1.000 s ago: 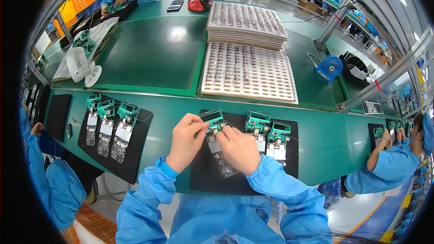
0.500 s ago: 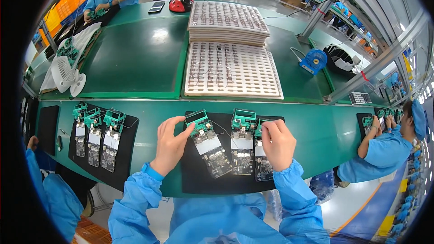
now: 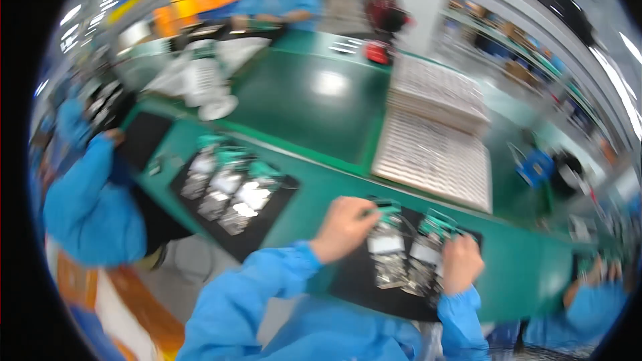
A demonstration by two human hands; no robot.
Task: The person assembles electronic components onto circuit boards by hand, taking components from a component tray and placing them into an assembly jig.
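The view is blurred. On a black mat [image 3: 351, 284] lie circuit boards with green plastic frames at their far ends. My left hand [image 3: 342, 228] has its thumb and fingers closed at the left edge of the green frame [image 3: 389, 211] on the left circuit board [image 3: 388, 261]. A middle circuit board [image 3: 422, 257] lies beside it, touched by neither hand. My right hand [image 3: 461, 264] is closed over the far end of the right circuit board, which it mostly hides; what its fingers pinch is not visible.
Left of me, another black mat [image 3: 257, 244] carries three similar boards [image 3: 227, 187]. A white compartment tray [image 3: 435, 160] and a tray stack [image 3: 438, 87] stand beyond. White [image 3: 204, 83], red [image 3: 380, 52] and blue [image 3: 535, 168] fans surround the bench. Co-workers sit left [image 3: 97, 200], opposite [image 3: 281, 3] and right [image 3: 578, 314].
The whole view has swung left and tilted, so the bench appears shifted right and blurred. My left fingers have come closer together at the left board's frame; my right hand stays by the right board.
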